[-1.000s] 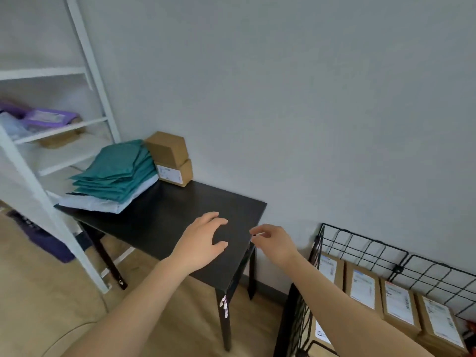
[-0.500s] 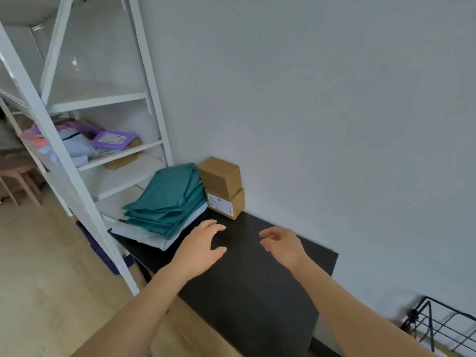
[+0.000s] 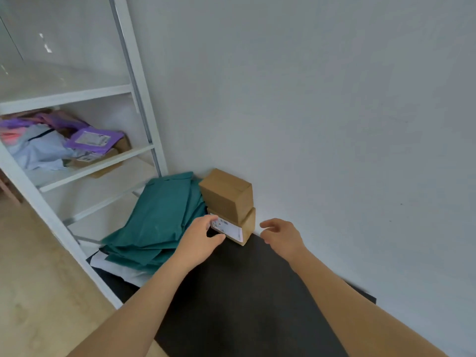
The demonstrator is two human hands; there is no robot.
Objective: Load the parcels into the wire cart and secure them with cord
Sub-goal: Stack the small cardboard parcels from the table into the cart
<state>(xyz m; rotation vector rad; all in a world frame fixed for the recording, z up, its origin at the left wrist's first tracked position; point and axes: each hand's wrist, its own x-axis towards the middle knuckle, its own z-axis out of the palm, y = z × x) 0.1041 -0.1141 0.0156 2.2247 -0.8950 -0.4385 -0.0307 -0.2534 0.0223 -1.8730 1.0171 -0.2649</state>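
Cardboard parcels (image 3: pixel 226 202): 2 boxes stacked at back of black table (image 3: pixel 244 292), against wall, just right of teal mailers (image 3: pixel 159 222). Vs 1 s ago both hands closed in. Left hand (image 3: pixel 199 240) open, fingertips touching bottom box's label side; right hand (image 3: pixel 282 234) open, empty, just right of stack. Pickup imminent, imo. Bottom box long axis runs along wall, label faces camera. Cart not in view.

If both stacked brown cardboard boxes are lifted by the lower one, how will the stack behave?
The upper cardboard box sits skewed on the labelled lower cardboard box, so it may slide or tip. Both look stiff and probably light. The left hand touches the lower box; the right hand is still clear.
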